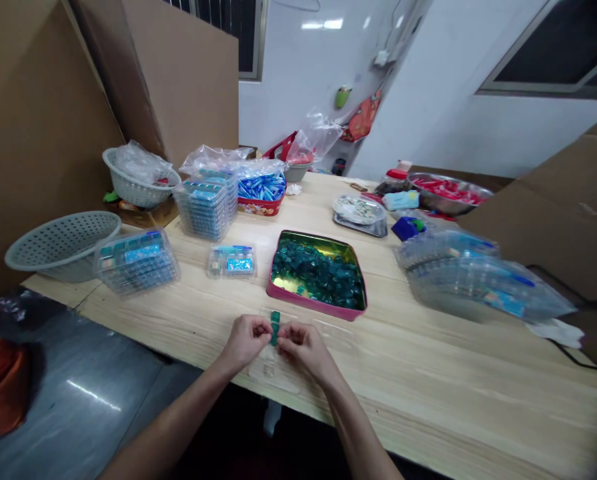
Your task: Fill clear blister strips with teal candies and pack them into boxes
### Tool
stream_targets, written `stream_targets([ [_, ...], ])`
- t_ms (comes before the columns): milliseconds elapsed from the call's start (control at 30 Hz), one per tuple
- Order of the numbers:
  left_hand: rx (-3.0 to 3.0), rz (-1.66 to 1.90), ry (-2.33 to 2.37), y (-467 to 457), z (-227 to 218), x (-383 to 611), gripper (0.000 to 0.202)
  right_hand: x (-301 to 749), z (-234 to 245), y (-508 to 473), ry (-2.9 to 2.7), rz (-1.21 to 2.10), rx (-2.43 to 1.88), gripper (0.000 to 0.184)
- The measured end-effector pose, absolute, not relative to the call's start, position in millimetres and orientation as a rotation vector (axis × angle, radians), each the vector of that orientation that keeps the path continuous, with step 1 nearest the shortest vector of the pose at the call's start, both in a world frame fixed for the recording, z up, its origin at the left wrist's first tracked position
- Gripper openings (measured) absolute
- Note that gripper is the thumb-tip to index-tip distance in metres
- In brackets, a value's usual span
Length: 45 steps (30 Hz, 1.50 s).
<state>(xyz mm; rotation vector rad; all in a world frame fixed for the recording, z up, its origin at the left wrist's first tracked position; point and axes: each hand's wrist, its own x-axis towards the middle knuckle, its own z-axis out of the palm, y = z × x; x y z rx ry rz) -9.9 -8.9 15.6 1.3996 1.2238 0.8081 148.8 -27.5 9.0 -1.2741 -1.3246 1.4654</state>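
My left hand (247, 341) and my right hand (304, 345) meet near the table's front edge, fingers pinched. Between their fingertips, small teal-green translucent pieces (275, 325) stand in a short upright row, and both hands touch them. Beneath lies an open clear plastic blister case (335, 332), partly hidden by the hands. Just beyond, a pink-rimmed tin (318, 308) with a gold inside holds many loose teal pieces (323, 270). Left of the tin sits a filled clear case (232, 261) with a blue pen-like item and a blue patterned card.
Stacked filled cases stand at left (137, 263) and behind (205, 207). Clear cases (478, 273) pile up at right. A grey basket (63, 243), a red tin of blue items (261, 193), a metal tray (361, 217) and a steel bowl (448, 192) surround the wooden table (428, 380).
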Motion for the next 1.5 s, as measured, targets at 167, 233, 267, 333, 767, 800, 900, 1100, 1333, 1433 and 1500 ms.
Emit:
stream_targets([
  [167, 1.775, 0.683, 1.45, -17, 7, -2, 0.016, 146, -5, -29, -1.576, 1.072, -1.438, 0.012],
  [233, 1.882, 0.674, 1.477, -19, 7, -1, 0.017, 144, -4, -28, -1.641, 0.925, -1.481, 0.016],
  [267, 1.928, 0.682, 1.476, -20, 8, -1, 0.019, 143, -3, -27, -1.672, 0.867, -1.494, 0.017],
  [333, 1.988, 0.714, 1.445, -22, 9, -2, 0.023, 141, 0, -27, -1.745, 0.803, -1.494, 0.02],
  [767, 2.074, 0.637, 1.304, -17, 7, -10, 0.014, 186, 43, 28, -1.831, 0.505, -1.621, 0.018],
  [800, 2.072, 0.641, 1.307, -17, 7, -10, 0.014, 190, 46, 41, -1.88, 0.459, -1.708, 0.018],
  [900, 2.023, 0.673, 1.322, -17, 7, -10, 0.012, 195, 47, 76, -2.04, 0.402, -1.907, 0.022],
  [1100, 1.909, 0.918, 1.289, -14, 16, -16, 0.013, 193, 47, 88, -2.042, 0.437, -1.923, 0.023],
  [1333, 1.156, 1.039, 0.971, -8, 38, -8, 0.024, 174, 55, 15, -1.339, 1.406, -1.23, 0.016],
  [1433, 0.996, 0.977, 0.881, -14, 39, -7, 0.023, 158, 45, -14, -1.105, 1.582, -1.132, 0.022],
  [1500, 1.017, 0.957, 0.935, -19, 34, -9, 0.02, 151, 34, -27, -1.044, 1.615, -1.151, 0.021],
])
